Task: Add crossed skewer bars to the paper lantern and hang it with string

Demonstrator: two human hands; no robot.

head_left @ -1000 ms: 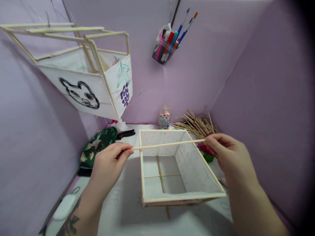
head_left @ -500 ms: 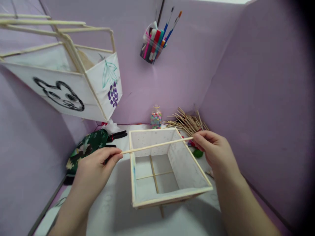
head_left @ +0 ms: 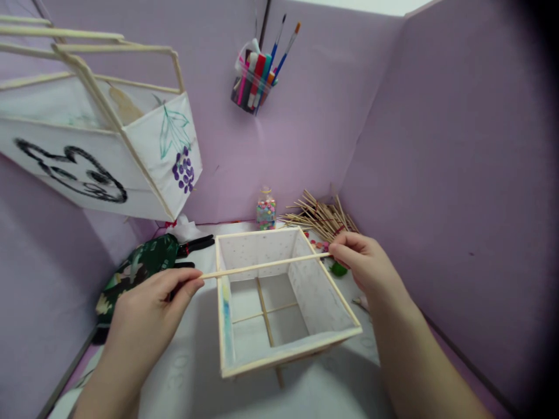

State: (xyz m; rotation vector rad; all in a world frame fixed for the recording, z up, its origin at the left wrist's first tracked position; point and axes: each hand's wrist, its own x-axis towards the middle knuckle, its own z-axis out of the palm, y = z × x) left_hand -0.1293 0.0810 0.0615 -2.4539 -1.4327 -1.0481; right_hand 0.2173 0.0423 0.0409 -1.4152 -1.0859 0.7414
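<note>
A thin wooden stick [head_left: 264,265] stretches level across the open top of a square paper-walled frame box [head_left: 288,352]. My left hand [head_left: 148,311] pinches its left end, just outside the box's left wall. My right hand [head_left: 364,265] pinches the right end at the box's far right corner. Inside the box two thin sticks cross on the bottom. The box stands on the white table [head_left: 192,372].
A finished paper lantern [head_left: 100,151] with a black drawing and purple grapes hangs at upper left. A cup of pens and brushes [head_left: 253,81] is fixed to the purple wall. A bead jar [head_left: 265,210], loose sticks [head_left: 321,218], a green pouch [head_left: 140,265] and black-handled pliers [head_left: 196,244] lie behind.
The view has swung right, so everything sits further left in frame. Both hands still hold the stick over the box, its left end a little lower than before.
</note>
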